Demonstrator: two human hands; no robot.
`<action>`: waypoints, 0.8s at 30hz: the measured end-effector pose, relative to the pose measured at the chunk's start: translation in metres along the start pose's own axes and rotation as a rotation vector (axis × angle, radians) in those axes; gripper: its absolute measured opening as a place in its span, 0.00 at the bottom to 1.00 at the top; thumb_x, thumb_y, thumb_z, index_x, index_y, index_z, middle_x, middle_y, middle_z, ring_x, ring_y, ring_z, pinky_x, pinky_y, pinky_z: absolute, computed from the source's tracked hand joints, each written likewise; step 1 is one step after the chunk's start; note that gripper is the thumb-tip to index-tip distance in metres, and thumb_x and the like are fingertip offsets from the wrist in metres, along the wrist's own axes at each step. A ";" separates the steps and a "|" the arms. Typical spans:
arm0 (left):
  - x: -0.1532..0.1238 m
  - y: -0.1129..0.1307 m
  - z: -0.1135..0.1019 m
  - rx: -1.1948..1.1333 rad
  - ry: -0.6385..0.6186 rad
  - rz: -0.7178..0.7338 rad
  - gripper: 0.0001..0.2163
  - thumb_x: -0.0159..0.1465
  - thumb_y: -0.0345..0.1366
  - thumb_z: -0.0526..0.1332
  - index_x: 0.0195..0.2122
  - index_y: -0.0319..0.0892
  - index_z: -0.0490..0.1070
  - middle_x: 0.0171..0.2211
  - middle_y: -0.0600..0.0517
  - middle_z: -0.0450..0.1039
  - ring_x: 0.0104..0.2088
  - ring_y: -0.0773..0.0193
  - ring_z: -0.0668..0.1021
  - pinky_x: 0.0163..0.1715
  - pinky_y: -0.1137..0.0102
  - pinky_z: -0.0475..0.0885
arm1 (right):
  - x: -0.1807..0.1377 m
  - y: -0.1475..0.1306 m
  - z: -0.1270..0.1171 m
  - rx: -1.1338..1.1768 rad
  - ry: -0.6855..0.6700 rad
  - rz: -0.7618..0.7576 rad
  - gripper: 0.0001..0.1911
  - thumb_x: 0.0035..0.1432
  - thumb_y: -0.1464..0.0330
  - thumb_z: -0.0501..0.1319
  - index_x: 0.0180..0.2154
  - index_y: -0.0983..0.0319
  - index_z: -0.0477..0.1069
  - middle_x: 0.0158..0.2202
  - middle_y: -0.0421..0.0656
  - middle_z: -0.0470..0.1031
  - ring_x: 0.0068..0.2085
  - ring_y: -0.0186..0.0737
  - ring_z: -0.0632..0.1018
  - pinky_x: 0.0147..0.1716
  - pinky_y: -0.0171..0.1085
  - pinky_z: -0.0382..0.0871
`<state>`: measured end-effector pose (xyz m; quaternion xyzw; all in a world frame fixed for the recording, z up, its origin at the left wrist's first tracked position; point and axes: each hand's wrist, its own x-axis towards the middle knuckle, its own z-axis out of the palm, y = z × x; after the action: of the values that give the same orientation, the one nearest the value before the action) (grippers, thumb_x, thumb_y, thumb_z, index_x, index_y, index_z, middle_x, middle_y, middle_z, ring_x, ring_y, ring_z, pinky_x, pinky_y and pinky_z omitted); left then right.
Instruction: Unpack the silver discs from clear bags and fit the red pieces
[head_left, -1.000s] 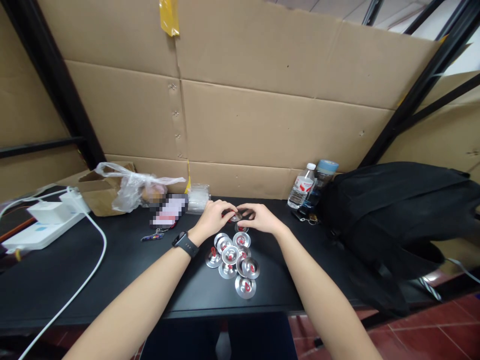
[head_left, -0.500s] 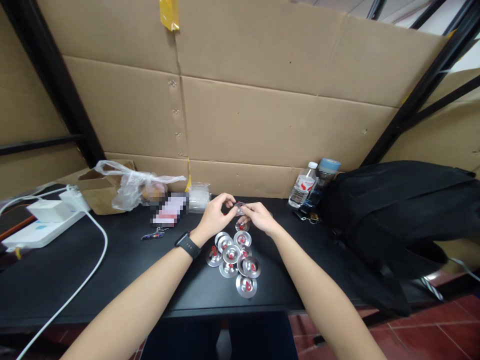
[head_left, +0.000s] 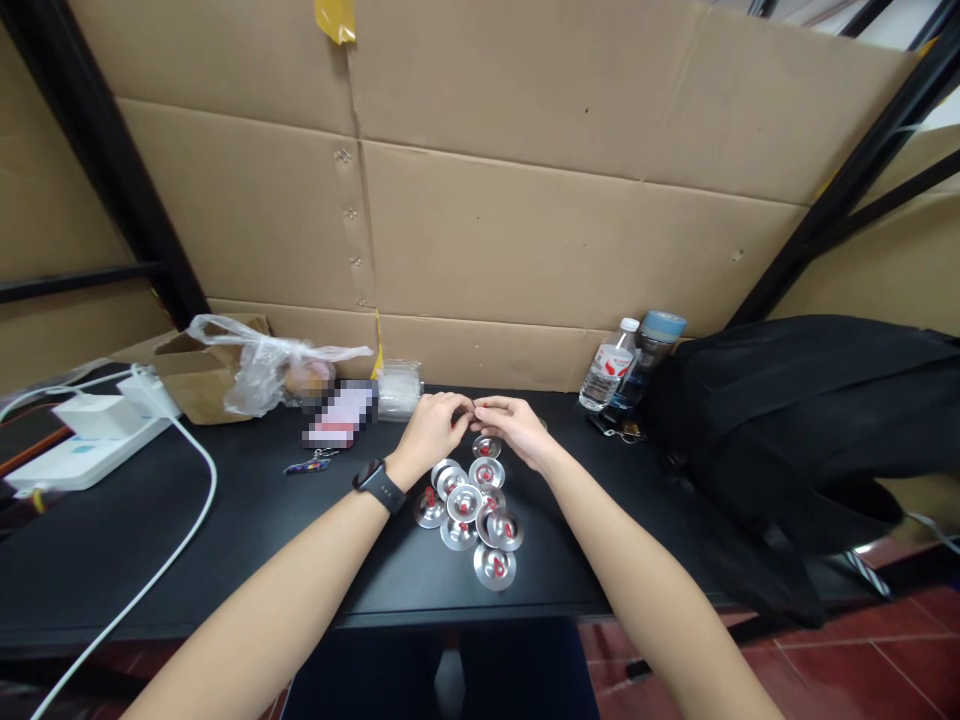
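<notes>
On my feed, R hand's (head_left: 517, 432) grip is pinching a mostly hidden piece (head_left: 475, 406) w/ a bit of red, just below frame ctr. L hand's (head_left: 433, 425) fingertips meet it there; can't tell if that grip's closed on it too. Small metal cymbals (head_left: 465, 503) w/ red loops lie bunched, some overlapping, on the tabletop (head_left: 255, 520), lower ctr. Water bottle (head_left: 606, 376) stands mid-right.

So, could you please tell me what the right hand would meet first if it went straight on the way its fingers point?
Probably the left hand, directly facing the right hand; their close fingertips make any contact or item between hard to see.
</notes>
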<state>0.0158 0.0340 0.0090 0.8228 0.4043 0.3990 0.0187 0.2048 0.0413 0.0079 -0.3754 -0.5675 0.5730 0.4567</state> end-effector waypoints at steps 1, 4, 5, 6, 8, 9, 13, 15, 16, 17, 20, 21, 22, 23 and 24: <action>0.001 -0.003 0.000 -0.010 -0.005 -0.012 0.05 0.66 0.31 0.60 0.39 0.44 0.76 0.38 0.51 0.80 0.39 0.58 0.79 0.44 0.63 0.70 | 0.002 0.000 -0.003 -0.038 0.047 -0.014 0.20 0.53 0.59 0.72 0.44 0.64 0.77 0.40 0.49 0.82 0.38 0.40 0.83 0.36 0.34 0.76; 0.001 -0.018 0.000 -0.007 -0.046 -0.057 0.06 0.66 0.31 0.60 0.39 0.44 0.77 0.37 0.50 0.81 0.38 0.59 0.80 0.42 0.65 0.71 | 0.004 -0.006 -0.020 -0.339 0.181 -0.095 0.19 0.57 0.59 0.68 0.47 0.63 0.75 0.42 0.50 0.82 0.39 0.41 0.83 0.39 0.37 0.76; 0.000 -0.024 0.000 0.005 -0.077 -0.068 0.06 0.65 0.31 0.60 0.39 0.44 0.77 0.37 0.50 0.81 0.38 0.59 0.80 0.42 0.65 0.71 | 0.003 -0.009 -0.029 -0.517 0.222 -0.129 0.19 0.57 0.60 0.67 0.47 0.62 0.75 0.43 0.49 0.82 0.40 0.42 0.83 0.42 0.38 0.76; -0.001 -0.029 -0.001 0.021 -0.112 -0.073 0.06 0.65 0.31 0.60 0.39 0.44 0.77 0.37 0.51 0.81 0.38 0.59 0.80 0.42 0.66 0.71 | 0.001 -0.013 -0.038 -0.728 0.240 -0.147 0.19 0.55 0.62 0.68 0.48 0.61 0.75 0.45 0.48 0.81 0.42 0.43 0.82 0.45 0.39 0.74; -0.003 -0.037 -0.001 0.068 -0.175 -0.071 0.06 0.65 0.31 0.61 0.38 0.45 0.78 0.36 0.51 0.81 0.38 0.59 0.80 0.43 0.65 0.71 | -0.003 -0.020 -0.058 -1.118 0.242 -0.074 0.18 0.53 0.62 0.69 0.47 0.57 0.76 0.45 0.47 0.81 0.46 0.48 0.81 0.47 0.41 0.72; -0.004 -0.038 0.000 0.094 -0.193 -0.063 0.06 0.64 0.32 0.61 0.38 0.45 0.78 0.37 0.50 0.81 0.39 0.58 0.80 0.45 0.64 0.70 | -0.005 -0.023 -0.067 -1.263 0.252 -0.013 0.17 0.53 0.62 0.69 0.46 0.56 0.77 0.45 0.47 0.81 0.47 0.50 0.80 0.46 0.41 0.72; -0.007 -0.030 0.003 0.115 -0.247 0.034 0.07 0.66 0.34 0.61 0.42 0.47 0.79 0.45 0.49 0.80 0.45 0.57 0.78 0.47 0.63 0.67 | -0.008 -0.024 -0.091 -1.449 0.207 0.112 0.18 0.51 0.62 0.70 0.45 0.56 0.78 0.45 0.48 0.81 0.48 0.50 0.80 0.44 0.39 0.71; -0.009 -0.022 0.006 0.089 -0.318 0.126 0.10 0.68 0.34 0.58 0.46 0.49 0.78 0.48 0.50 0.79 0.47 0.58 0.77 0.47 0.63 0.65 | -0.007 -0.021 -0.096 -1.444 0.182 0.135 0.18 0.50 0.63 0.70 0.45 0.57 0.79 0.45 0.47 0.81 0.47 0.48 0.80 0.44 0.37 0.70; -0.010 -0.017 0.007 0.076 -0.356 0.170 0.11 0.69 0.34 0.57 0.47 0.51 0.78 0.49 0.51 0.79 0.48 0.58 0.76 0.47 0.64 0.64 | -0.006 -0.019 -0.098 -1.440 0.171 0.149 0.18 0.50 0.63 0.71 0.44 0.57 0.79 0.44 0.48 0.81 0.46 0.48 0.81 0.44 0.36 0.70; -0.010 -0.014 0.009 0.066 -0.389 0.205 0.12 0.70 0.34 0.56 0.48 0.53 0.78 0.49 0.52 0.79 0.49 0.59 0.76 0.47 0.64 0.63 | -0.006 -0.018 -0.099 -1.437 0.157 0.164 0.18 0.49 0.63 0.71 0.44 0.58 0.79 0.44 0.48 0.81 0.46 0.47 0.81 0.43 0.35 0.70; -0.012 -0.009 0.012 0.047 -0.429 0.243 0.14 0.71 0.34 0.55 0.50 0.57 0.77 0.49 0.54 0.79 0.49 0.60 0.76 0.45 0.66 0.61 | -0.006 -0.018 -0.100 -1.424 0.097 0.178 0.18 0.48 0.65 0.72 0.43 0.60 0.79 0.43 0.48 0.82 0.44 0.47 0.81 0.42 0.34 0.70; -0.013 -0.009 0.011 0.046 -0.429 0.239 0.13 0.71 0.35 0.55 0.49 0.57 0.78 0.48 0.54 0.79 0.48 0.61 0.76 0.44 0.66 0.61 | -0.006 -0.019 -0.101 -1.416 0.077 0.172 0.18 0.48 0.65 0.72 0.43 0.60 0.80 0.43 0.48 0.82 0.44 0.46 0.81 0.41 0.34 0.70; -0.012 -0.009 0.011 0.048 -0.426 0.232 0.12 0.71 0.35 0.56 0.47 0.56 0.78 0.46 0.54 0.80 0.48 0.61 0.76 0.44 0.66 0.61 | -0.006 -0.020 -0.100 -1.410 0.067 0.163 0.17 0.48 0.65 0.72 0.42 0.60 0.80 0.43 0.47 0.82 0.44 0.46 0.81 0.42 0.34 0.70; -0.012 -0.009 0.010 0.054 -0.420 0.222 0.10 0.70 0.36 0.58 0.45 0.55 0.79 0.44 0.54 0.80 0.47 0.61 0.76 0.44 0.66 0.61 | -0.007 -0.022 -0.100 -1.405 0.067 0.147 0.16 0.49 0.65 0.71 0.42 0.60 0.80 0.43 0.47 0.82 0.44 0.46 0.81 0.43 0.35 0.70; -0.011 -0.010 0.009 0.062 -0.415 0.211 0.09 0.69 0.36 0.59 0.43 0.53 0.79 0.43 0.54 0.80 0.46 0.60 0.76 0.44 0.66 0.60 | -0.007 -0.023 -0.098 -1.399 0.072 0.124 0.15 0.51 0.65 0.70 0.42 0.60 0.80 0.43 0.47 0.82 0.45 0.47 0.81 0.44 0.35 0.70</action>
<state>0.0116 0.0355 -0.0081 0.9252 0.3155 0.2082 0.0342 0.3024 0.0637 0.0230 -0.6316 -0.7649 0.0854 0.0930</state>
